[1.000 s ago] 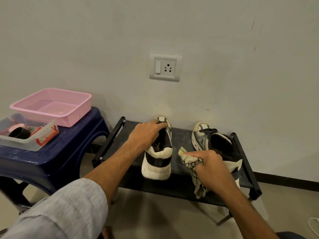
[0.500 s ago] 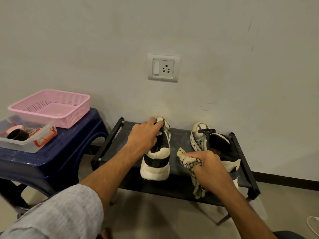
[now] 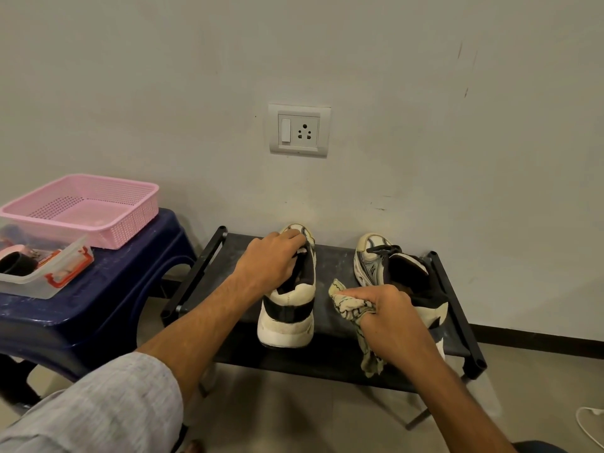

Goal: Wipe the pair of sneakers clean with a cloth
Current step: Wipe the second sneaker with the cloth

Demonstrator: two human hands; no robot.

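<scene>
As left hand point(image 3: 271, 263) grips sneaker point(image 3: 287, 322), right point(image 3: 395, 318) clutches cloth point(image 3: 347, 305)

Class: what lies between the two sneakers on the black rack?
Head view: the crumpled, patterned cream cloth, gripped by the right hand, above bare black shelf.

The left sneaker point(image 3: 287, 322) is white and black, with a black band across its white heel. The right sneaker point(image 3: 372, 259) has a cream toe, grey and black lines on its side, and black inside. The cloth point(image 3: 348, 305) is pale yellow with dark squiggly lines. The rack point(image 3: 336, 263) is black with pale dusty marks. The basket point(image 3: 124, 220) is pink. The stool point(image 3: 124, 289) is dark blue. The box point(image 3: 42, 286) is clear with red clips. The sleeve point(image 3: 98, 413) is light grey with thin stripes. The socket point(image 3: 299, 130) is white.
</scene>
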